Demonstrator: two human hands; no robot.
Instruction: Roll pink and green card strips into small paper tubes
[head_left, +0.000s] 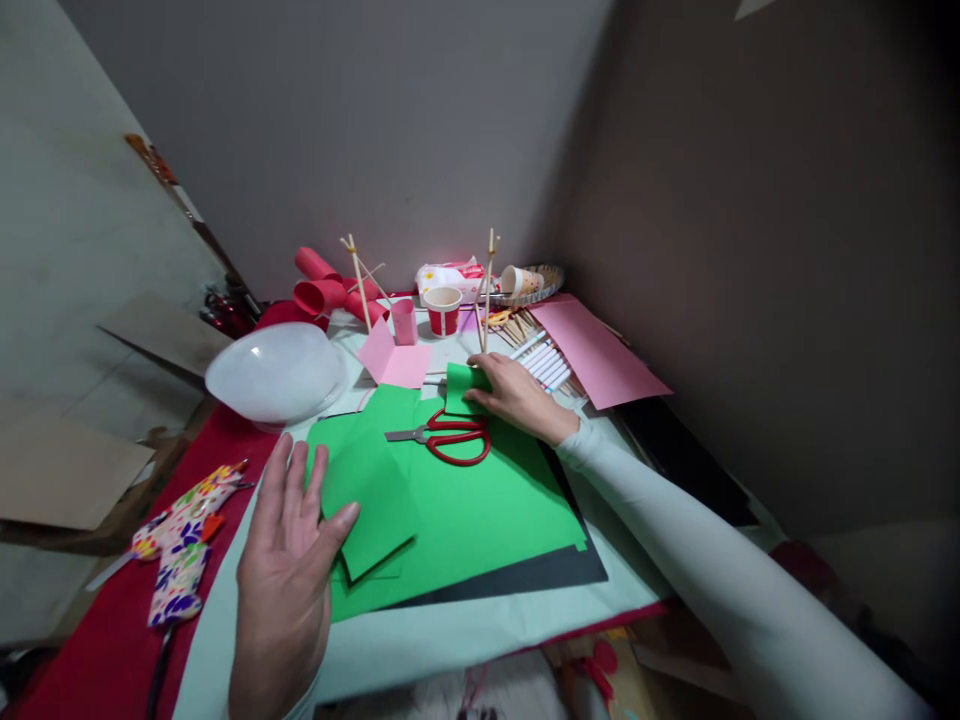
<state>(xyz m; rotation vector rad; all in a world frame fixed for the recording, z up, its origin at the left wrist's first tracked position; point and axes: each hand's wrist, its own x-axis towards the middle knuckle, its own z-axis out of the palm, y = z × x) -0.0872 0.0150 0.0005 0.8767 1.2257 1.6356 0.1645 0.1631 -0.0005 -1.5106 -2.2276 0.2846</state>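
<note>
My right hand [517, 398] reaches across the back of the green sheet, thumb and fingers closed on a small piece of green paper [460, 388]. My left hand [289, 560] is open at the front left, fingers stretched upward. Beside its thumb, a green paper rectangle [379, 505] rests with its near edge raised; whether the thumb touches it, I cannot tell. Red-handled scissors [450, 436] lie between the hands on the large green sheet [480, 530]. Under that sheet, a black sheet [555, 580] shows along the front right.
Behind stand a red-and-white paper cup [443, 312], a folded pink paper [397, 362] and tied stick stands [363, 285]. A white bowl [277, 372] and a patterned glue gun [184, 530] are at left. White markers [546, 362] and a pink sheet [600, 352] lie right.
</note>
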